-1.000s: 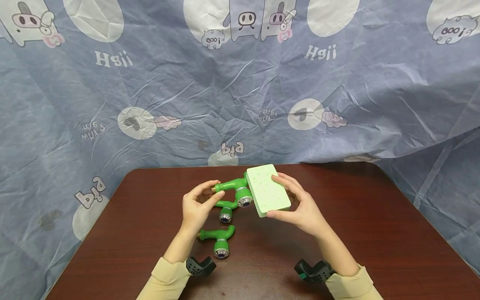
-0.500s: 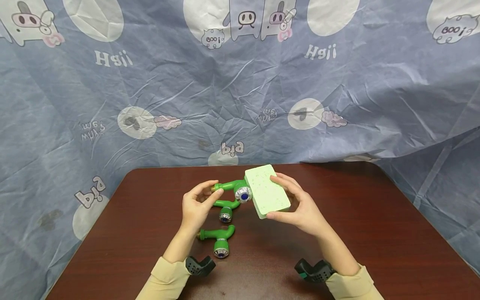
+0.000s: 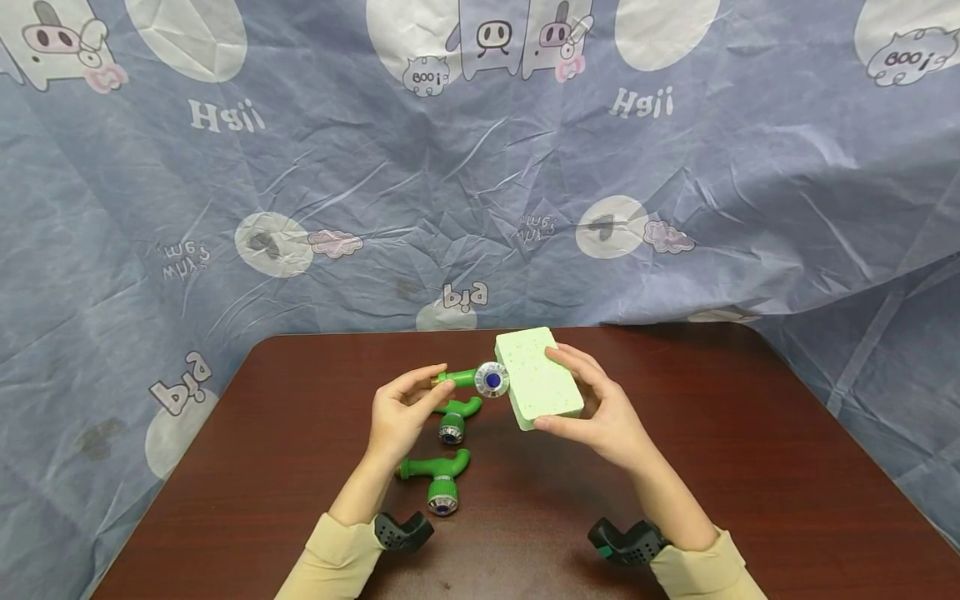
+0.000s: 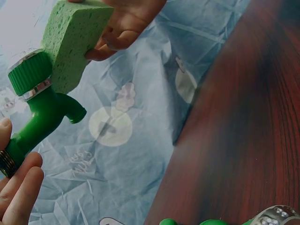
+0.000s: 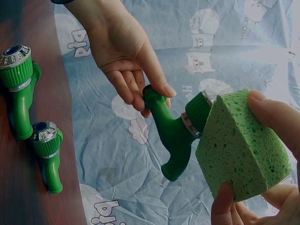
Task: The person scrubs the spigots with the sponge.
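Note:
My left hand pinches a green tap by its threaded inlet end, thumb on one side and fingers on the other. The tap is raised over the table, its ribbed knob with silver cap and blue centre facing the head camera. My right hand grips a light green sponge by its edges, thumb and fingers on opposite sides. One side of the sponge lies right against the tap's knob. In the right wrist view the tap's spout points down and away from the sponge.
Two more green taps lie on the dark red-brown table, one nearer tap and one farther tap below my left hand. A blue printed cloth hangs behind the table's back edge. Black wrist cameras sit on both wrists.
The tap in my left hand has turned, so its knob has swung from pointing down to facing the head camera. The sponge has shifted slightly but stays against it.

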The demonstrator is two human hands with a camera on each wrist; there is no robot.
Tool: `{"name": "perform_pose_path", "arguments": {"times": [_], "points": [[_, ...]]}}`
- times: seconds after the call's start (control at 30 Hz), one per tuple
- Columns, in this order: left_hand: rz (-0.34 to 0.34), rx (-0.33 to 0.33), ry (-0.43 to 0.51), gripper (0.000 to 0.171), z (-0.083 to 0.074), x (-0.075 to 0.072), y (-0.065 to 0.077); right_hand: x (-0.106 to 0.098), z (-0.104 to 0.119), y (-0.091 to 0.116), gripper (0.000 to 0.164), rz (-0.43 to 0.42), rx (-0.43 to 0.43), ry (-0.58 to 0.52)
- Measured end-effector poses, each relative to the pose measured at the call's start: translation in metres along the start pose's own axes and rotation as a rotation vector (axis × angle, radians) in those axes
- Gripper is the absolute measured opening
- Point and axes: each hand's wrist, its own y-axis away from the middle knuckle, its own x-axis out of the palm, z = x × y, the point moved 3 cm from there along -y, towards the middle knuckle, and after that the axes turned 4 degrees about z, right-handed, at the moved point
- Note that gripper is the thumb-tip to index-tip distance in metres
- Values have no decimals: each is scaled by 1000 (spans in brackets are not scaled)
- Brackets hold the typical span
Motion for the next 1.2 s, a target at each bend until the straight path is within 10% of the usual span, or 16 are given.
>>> {"name": "perform_pose_path", "arguments": {"times": [0.53,0.9,1.2], "points": [[48,2,-80,36,-25,10,6,0,-1,0,75,-11,19,-7],[34,5,-99,34,0,2,3,-1,0,0,76,-17,11,-19],[25,-35,-154,31,-31,10,6,-1,-2,0,76,-26,12,-8]]}}
